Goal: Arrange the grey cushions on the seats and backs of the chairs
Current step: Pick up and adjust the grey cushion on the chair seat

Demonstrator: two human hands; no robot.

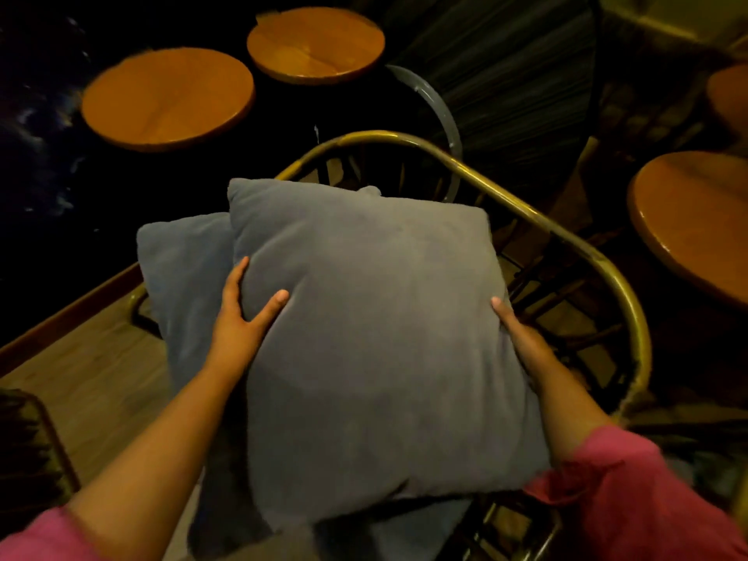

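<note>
A large square grey cushion (376, 330) fills the middle of the view, held over a chair with a curved brass-coloured frame (538, 220). My left hand (243, 317) grips its left edge, thumb on top. My right hand (522, 338) holds its right edge, fingers hidden underneath. A second grey cushion (186, 277) lies beneath and to the left, partly covered by the top one. More grey fabric (404, 528) shows under the front edge. The chair's seat is hidden by the cushions.
Two round wooden tabletops (166, 99) (315, 42) stand at the back left. Another round table (696, 220) is at the right, and a fourth (728, 95) peeks in behind it. A dark corded chair back (506, 74) rises behind. Wooden floor (93, 382) shows at the left.
</note>
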